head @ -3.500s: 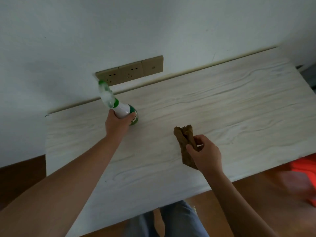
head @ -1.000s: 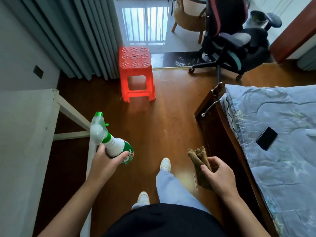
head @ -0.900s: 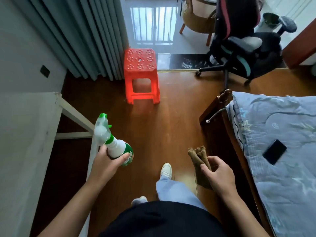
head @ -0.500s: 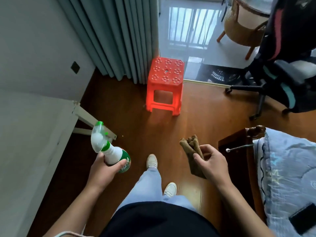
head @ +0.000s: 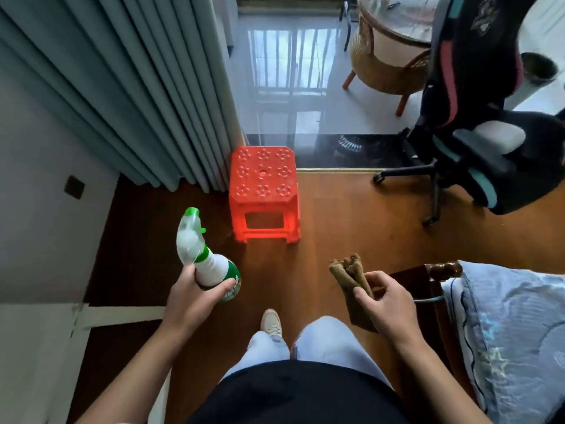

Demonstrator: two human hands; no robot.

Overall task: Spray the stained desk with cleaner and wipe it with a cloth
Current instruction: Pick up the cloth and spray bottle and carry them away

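Note:
My left hand [head: 191, 296] grips a white and green spray bottle [head: 204, 255] by its neck, nozzle pointing up and away from me. My right hand [head: 383, 298] holds a folded brown cloth [head: 351, 278], whose upper end sticks out above my fingers. Both are held over the wooden floor in front of my legs. Only a corner of the pale wooden desk [head: 33, 356] shows at the lower left, behind my left arm.
An orange plastic stool [head: 264, 191] stands ahead beside grey curtains [head: 146, 96]. A black office chair [head: 483, 142] and a wicker chair [head: 388, 53] stand at the right back. A bed with a blue quilt [head: 513, 338] lies close on my right.
I have turned away from the desk and stepped forward across the floor; the stool is nearer and the desk has slid to the lower left. Both hands keep their grips.

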